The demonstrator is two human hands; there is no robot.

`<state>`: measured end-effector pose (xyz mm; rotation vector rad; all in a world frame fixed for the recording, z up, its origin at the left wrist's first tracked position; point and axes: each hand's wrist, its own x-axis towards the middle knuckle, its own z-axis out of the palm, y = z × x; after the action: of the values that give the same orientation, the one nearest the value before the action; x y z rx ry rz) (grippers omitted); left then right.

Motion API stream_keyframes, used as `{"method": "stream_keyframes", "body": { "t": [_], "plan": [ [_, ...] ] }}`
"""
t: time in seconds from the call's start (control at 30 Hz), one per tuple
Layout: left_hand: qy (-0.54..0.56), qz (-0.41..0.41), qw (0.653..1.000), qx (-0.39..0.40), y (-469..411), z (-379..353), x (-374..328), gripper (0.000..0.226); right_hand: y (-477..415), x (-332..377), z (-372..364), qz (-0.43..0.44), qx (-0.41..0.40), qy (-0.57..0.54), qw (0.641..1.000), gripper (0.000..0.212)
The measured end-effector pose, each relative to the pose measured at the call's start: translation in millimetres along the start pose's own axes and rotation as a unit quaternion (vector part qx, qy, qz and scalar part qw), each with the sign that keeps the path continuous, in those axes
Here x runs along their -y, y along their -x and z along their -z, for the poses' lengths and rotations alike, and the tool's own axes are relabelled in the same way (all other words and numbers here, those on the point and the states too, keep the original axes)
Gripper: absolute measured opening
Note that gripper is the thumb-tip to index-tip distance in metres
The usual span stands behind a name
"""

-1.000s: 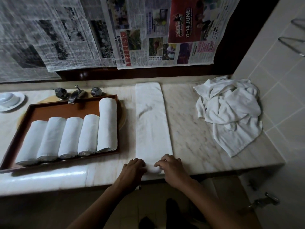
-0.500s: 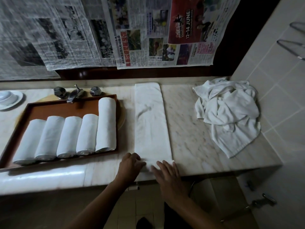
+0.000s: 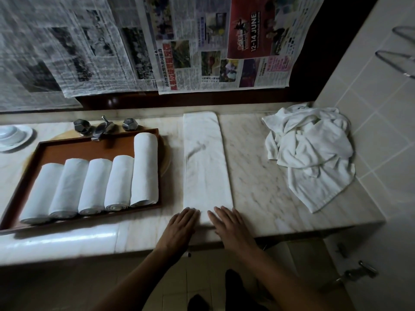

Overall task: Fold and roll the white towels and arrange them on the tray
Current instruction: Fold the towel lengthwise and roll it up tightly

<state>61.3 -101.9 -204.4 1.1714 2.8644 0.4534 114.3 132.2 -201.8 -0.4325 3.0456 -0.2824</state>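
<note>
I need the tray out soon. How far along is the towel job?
Done: five rolled towels lie side by side on the tray. In hand: the left hand and right hand press flat on the near end of a long folded towel, not yet rolled up. Left: the crumpled pile of towels.

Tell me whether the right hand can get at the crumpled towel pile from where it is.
Probably yes. The right hand lies flat on the near end of the folded towel, holding nothing, and only bare counter lies between it and the pile to its right.
</note>
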Motion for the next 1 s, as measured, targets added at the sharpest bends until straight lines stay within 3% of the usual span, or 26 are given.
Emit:
{"method": "stream_keyframes", "body": {
  "t": [0.1,0.17,0.3,0.4,0.73,0.9,1.0],
  "plan": [
    [0.023,0.020,0.999,0.035,-3,9,4,0.080,0,-6,11,0.003,0.018,-0.034,0.999,0.090],
    [0.018,0.029,0.998,0.045,-3,14,2,0.080,2,-12,16,-0.001,0.030,-0.048,0.998,0.099],
    [0.030,0.038,0.998,0.030,8,12,-1,0.066,9,-18,18,0.021,-0.012,-0.088,0.996,0.073],
    [0.057,0.035,0.997,0.039,19,12,-5,0.043,21,-17,20,0.016,-0.027,-0.120,0.992,0.053],
    [0.169,0.133,0.977,0.011,19,13,-3,0.033,23,-25,23,-0.065,-0.030,-0.151,0.986,0.042],
    [0.244,0.192,0.950,0.001,12,25,-2,0.032,17,-22,32,-0.121,-0.024,-0.212,0.970,0.019],
    [0.278,0.214,0.936,-0.003,8,29,-2,0.018,14,-17,24,-0.143,-0.070,-0.203,0.966,0.022]
  ]
}}
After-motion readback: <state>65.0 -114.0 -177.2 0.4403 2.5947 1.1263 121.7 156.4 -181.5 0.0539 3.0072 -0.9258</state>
